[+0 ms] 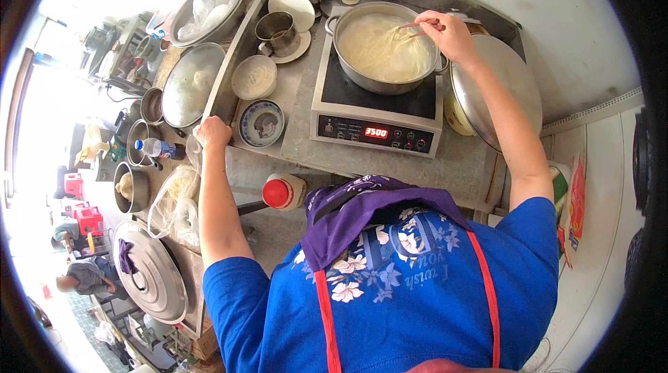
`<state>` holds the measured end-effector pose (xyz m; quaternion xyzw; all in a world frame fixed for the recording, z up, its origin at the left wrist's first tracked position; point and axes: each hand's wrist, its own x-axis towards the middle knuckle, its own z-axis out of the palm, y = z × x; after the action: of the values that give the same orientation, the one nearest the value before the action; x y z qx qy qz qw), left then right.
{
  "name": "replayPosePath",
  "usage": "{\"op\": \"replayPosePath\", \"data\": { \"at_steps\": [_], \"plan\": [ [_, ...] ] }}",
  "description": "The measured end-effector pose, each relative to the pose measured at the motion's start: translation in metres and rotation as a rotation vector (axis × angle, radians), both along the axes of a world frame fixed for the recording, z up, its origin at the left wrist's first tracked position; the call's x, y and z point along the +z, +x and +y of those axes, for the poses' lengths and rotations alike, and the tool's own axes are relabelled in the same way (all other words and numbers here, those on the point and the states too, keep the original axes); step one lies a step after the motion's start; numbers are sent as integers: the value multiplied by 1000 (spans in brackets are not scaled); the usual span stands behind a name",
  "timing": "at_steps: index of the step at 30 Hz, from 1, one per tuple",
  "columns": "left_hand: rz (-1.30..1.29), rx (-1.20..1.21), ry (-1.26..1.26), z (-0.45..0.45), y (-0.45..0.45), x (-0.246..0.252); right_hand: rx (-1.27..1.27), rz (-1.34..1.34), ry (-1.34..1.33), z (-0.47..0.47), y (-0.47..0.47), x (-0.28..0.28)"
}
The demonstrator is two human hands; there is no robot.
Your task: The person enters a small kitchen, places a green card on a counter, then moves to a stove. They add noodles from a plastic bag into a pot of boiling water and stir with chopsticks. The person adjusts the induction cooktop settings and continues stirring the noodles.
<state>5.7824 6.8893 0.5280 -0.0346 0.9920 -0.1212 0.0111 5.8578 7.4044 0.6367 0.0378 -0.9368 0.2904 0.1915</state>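
Note:
A wide metal pot [360,73] with two loop handles stands on an induction cooker [376,133] whose red display is lit. Pale noodles [386,52] lie in cloudy liquid inside it. My right hand [451,36] grips reddish chopsticks [417,24] above the pot's right side, their tips among the noodles. To the left, my left hand [213,133] rests at the near end of the counter's raised metal edge [237,47]; its fingers are curled, and whether they grip the edge cannot be told. A blue-patterned bowl [262,123] and a lidded white bowl [254,77] are close to that hand.
Plates [292,7] and a metal cup [276,34] stand left of the pot. A large round lid [501,91] leans at the right. Pans, a plastic bottle [156,148] and bagged noodles [180,195] crowd the left table. A person [88,276] sits far left.

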Motion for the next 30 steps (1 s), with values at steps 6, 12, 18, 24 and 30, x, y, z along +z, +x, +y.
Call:
{"op": "replayPosePath", "data": {
  "at_steps": [6,12,18,24,30],
  "plan": [
    [0,0,18,-2,-1,-1,-48,-272,35,5,9,-6],
    [2,-6,13,-1,0,-2,81,-360,-214,-20,29,1],
    [-7,-3,-9,-1,-1,-1,172,-362,-529,-34,31,4],
    [-29,0,-26,0,0,0,265,-354,-503,-41,17,-16],
    [-16,-18,-11,-4,-2,-4,237,-65,-47,-34,-1,-29]
  ]
}}
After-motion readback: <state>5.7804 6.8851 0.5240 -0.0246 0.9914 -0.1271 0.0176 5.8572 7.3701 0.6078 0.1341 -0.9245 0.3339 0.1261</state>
